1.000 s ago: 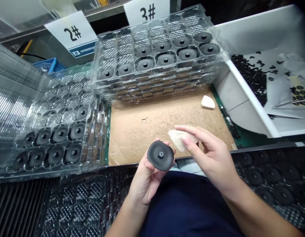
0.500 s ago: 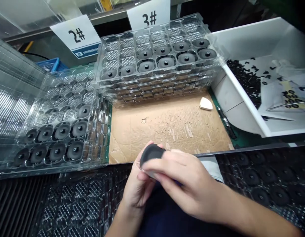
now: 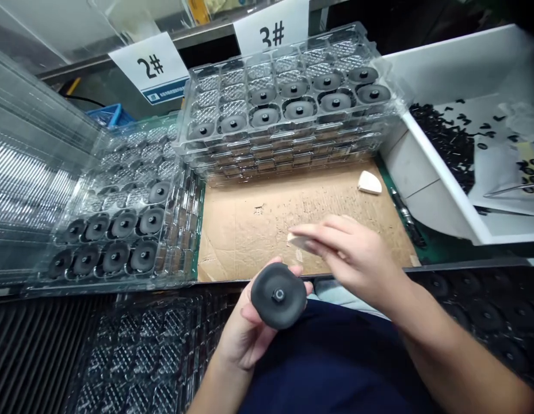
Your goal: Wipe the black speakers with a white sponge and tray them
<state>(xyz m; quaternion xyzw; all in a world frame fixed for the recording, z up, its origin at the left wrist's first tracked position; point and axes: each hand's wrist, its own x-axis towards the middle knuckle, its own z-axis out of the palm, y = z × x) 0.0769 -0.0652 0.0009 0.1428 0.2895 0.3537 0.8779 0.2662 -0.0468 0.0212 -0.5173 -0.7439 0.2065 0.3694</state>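
Now drawn away from black disc [image 3: 279, 305] held in left hand [image 3: 246, 336], with white pad [image 3: 300, 241] pinched in right hand [image 3: 362, 253] at its right, apparently pausing the rubbing.

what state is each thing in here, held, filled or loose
black disc, hub showing, held in left hand
white pad, pinched in right hand
white wedge, lying on cardboard
middle clear tray, partly filled with black discs
left clear tray, partly filled
white bin, holding loose small black parts
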